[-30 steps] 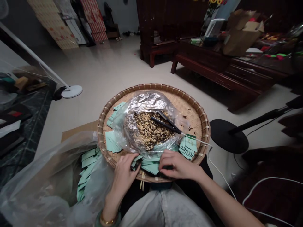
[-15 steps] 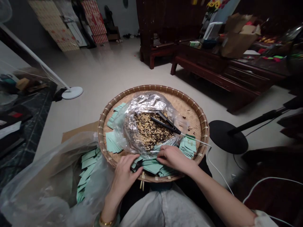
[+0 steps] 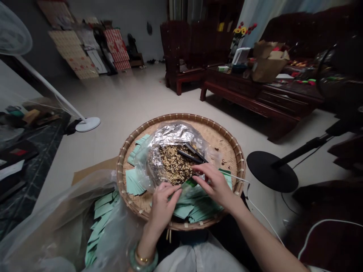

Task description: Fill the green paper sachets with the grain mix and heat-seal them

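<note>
Over a round woven bamboo tray (image 3: pixel 181 115), the left hand (image 3: pixel 163 206) and right hand (image 3: pixel 214 185) work at pale green paper slips (image 3: pixel 183 211) by its near rim, fingers (image 3: pixel 198 180) curled inward; whether they grip anything, I cannot tell.

From a camera worn on the person's head, the scene is viewed forward and downward through a wide field. The round woven bamboo tray (image 3: pixel 181 117) is seen from close above, with the left hand (image 3: pixel 163 204) and right hand (image 3: pixel 216 186) low in the frame. The tiled floor (image 3: pixel 136 94) is carried away toward the far side, where a dark carved wooden table (image 3: pixel 232 88) is seen at the far right, and a white fan base (image 3: pixel 87 124) is seen nearer on the left.
</note>
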The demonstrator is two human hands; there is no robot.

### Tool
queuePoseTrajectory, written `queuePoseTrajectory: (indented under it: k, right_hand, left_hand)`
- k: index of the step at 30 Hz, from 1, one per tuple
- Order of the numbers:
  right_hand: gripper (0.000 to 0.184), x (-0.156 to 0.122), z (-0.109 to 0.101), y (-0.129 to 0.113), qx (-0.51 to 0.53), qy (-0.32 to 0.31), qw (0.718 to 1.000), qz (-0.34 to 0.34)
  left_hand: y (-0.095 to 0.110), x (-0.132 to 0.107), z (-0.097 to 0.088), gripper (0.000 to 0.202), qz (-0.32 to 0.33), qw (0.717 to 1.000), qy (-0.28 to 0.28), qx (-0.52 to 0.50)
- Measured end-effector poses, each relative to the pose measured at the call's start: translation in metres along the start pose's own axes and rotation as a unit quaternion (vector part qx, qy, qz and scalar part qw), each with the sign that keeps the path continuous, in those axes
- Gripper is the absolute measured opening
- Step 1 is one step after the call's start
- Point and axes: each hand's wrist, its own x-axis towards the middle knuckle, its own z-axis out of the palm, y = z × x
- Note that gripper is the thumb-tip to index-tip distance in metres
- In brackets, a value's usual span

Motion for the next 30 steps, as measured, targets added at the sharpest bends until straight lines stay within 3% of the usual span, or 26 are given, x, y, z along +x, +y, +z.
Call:
queuePoseTrajectory:
  k: [3, 9, 14, 18, 21, 23, 25, 27, 30]
  right_hand:
    - [0.031, -0.007, 0.014, 0.001, -0.008, 0.074, 0.997, 0.017]
    - [0.041, -0.014, 0.033, -0.003, -0.011, 0.122, 0.992, -0.023]
    - [0.030, -0.011, 0.029, -0.007, 0.049, 0.138, 0.989, 0.014]
    - [0.025, -0.008, 0.026, -0.013, 0.119, 0.075, 0.990, 0.026]
    - [0.033, -0.007, 0.030, -0.015, 0.141, 0.086, 0.985, 0.050]
    - [0.046, -0.010, 0.035, -0.013, 0.166, 0.119, 0.973, 0.109]
    - [0.045, -0.014, 0.042, -0.008, 0.216, 0.126, 0.953, 0.171]
    - [0.031, -0.018, 0.046, -0.003, 0.266, 0.119, 0.933, 0.213]
    - [0.025, -0.020, 0.045, 0.000, 0.280, 0.115, 0.926, 0.225]
  left_hand:
    - [0.002, 0.000, 0.006, 0.024, -0.081, 0.991, 0.015, -0.101]
    - [0.008, 0.000, 0.007, 0.030, -0.199, 0.951, 0.021, -0.237]
    - [0.007, -0.001, 0.009, 0.028, -0.188, 0.955, -0.004, -0.231]
    - [0.013, 0.003, 0.011, 0.019, -0.152, 0.967, 0.000, -0.203]
    - [0.018, 0.007, 0.011, 0.022, -0.171, 0.948, 0.055, -0.263]
    - [0.021, 0.009, 0.011, 0.030, -0.197, 0.922, 0.112, -0.313]
    - [0.022, 0.008, 0.011, 0.037, -0.222, 0.896, 0.154, -0.352]
    - [0.020, 0.005, 0.010, 0.041, -0.237, 0.882, 0.156, -0.376]
    - [0.016, 0.000, 0.008, 0.042, -0.234, 0.897, 0.130, -0.351]
